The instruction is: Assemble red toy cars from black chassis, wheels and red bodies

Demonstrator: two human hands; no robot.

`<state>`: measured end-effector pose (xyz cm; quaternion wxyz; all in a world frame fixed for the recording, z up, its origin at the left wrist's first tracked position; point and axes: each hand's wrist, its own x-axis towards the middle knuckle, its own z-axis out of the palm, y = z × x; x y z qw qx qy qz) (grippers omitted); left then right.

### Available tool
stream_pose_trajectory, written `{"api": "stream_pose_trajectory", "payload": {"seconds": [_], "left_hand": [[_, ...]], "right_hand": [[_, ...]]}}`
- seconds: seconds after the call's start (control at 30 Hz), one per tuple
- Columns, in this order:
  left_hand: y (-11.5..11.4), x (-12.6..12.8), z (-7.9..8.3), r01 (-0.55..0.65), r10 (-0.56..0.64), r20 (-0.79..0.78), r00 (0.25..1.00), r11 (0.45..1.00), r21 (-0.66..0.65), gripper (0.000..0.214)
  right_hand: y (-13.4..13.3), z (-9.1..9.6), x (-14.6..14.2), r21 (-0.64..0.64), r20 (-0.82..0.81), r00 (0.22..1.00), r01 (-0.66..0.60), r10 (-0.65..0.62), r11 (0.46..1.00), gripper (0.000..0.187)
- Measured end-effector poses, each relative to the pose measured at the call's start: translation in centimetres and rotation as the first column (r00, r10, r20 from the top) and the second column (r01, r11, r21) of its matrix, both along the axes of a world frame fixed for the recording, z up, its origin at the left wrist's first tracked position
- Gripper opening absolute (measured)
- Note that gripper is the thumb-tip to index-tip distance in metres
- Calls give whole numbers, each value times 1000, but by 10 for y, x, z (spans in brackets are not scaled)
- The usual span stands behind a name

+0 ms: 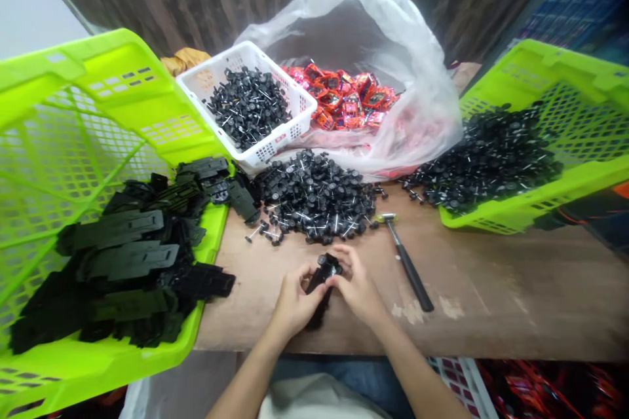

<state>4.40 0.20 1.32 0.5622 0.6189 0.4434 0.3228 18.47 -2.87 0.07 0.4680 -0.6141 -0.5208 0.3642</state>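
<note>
Near the table's front edge, my left hand (301, 298) is closed around the side of a black plastic toy car chassis (319, 314). My right hand (354, 283) grips the chassis at its far end, thumb and fingers around a small black wheel-and-axle piece (328, 262) there. How far the axle sits in the chassis is hidden by my fingers. Just beyond my hands lies a heap of black wheels on metal axles (317, 196). A hammer (410, 268) with a black handle rests to the right of my right hand.
A tipped green crate (189, 340) at left holds black chassis plates (130, 258). At the back stand a white basket (265, 150) of wheel axles and a plastic bag (413, 26) of red car shells (351, 101). Another green crate (491, 219) at right spills wheel axles (491, 157).
</note>
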Motion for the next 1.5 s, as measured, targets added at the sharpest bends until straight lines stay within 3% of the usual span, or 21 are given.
{"api": "stream_pose_trajectory", "payload": {"seconds": [0.1, 0.2, 0.27, 0.33, 0.4, 0.5, 0.63, 0.77, 0.87, 0.93, 1.0, 1.1, 1.2, 1.3, 1.4, 1.5], "left_hand": [[1, -4, 2, 23, -15, 103, 995, 996, -83, 21], [2, -2, 2, -18, 69, 207, 976, 971, -238, 24], [4, 2, 1, -95, 188, 251, 950, 936, -339, 29], [8, 7, 0, -186, 319, 296, 901, 897, -401, 37], [12, 12, -2, -244, 421, 354, 835, 860, -448, 47], [17, 20, -2, -303, 538, 400, 742, 801, -516, 50], [23, 30, 0, -365, 635, 411, 654, 741, -564, 48], [26, 40, -2, -392, 651, 436, 621, 740, -546, 48], [26, 46, -3, -389, 658, 455, 600, 737, -553, 51], [25, 49, -3, -385, 664, 467, 585, 733, -561, 51], [24, 50, -3, -385, 669, 484, 564, 732, -562, 50], [23, 50, -3, -388, 669, 514, 536, 737, -554, 46], [23, 50, -2, -375, 666, 521, 533, 739, -560, 42], [24, 47, 2, -367, 663, 526, 532, 741, -562, 45], [27, 41, 3, -376, 672, 510, 536, 732, -568, 50], [32, 34, -4, -386, 681, 479, 554, 720, -577, 53]], "right_hand": [[3, 6, 6, -63, -68, 991, -117, 112, 991, 40], [13, 14, 30, -13, 18, 989, -145, 145, 989, 35], [27, 15, 59, 49, 259, 966, -3, -10, 999, 29], [43, 12, 88, 127, 556, 808, 151, -197, 980, 19], [56, 8, 111, 160, 700, 678, 157, -224, 975, 11], [68, 2, 123, 212, 622, 757, 83, -200, 974, 9], [72, -4, 114, 298, 464, 848, 126, -258, 946, 7], [72, -8, 98, 354, 303, 879, 254, -367, 900, 16], [62, -1, 78, 392, 257, 876, 293, -409, 872, 13], [49, 8, 61, 462, 280, 881, 226, -382, 858, 12], [34, 14, 41, 518, 358, 892, 58, -277, 854, 15], [15, 13, 16, 506, 496, 856, -146, -149, 850, 22], [2, 9, 3, 480, 560, 814, -168, -153, 861, 25], [-4, 20, 1, 406, 572, 814, -174, -101, 897, 23], [21, 42, 14, 409, 515, 852, -144, -97, 901, 19], [103, 66, 47, 466, 487, 850, -59, -200, 883, 18]]}}
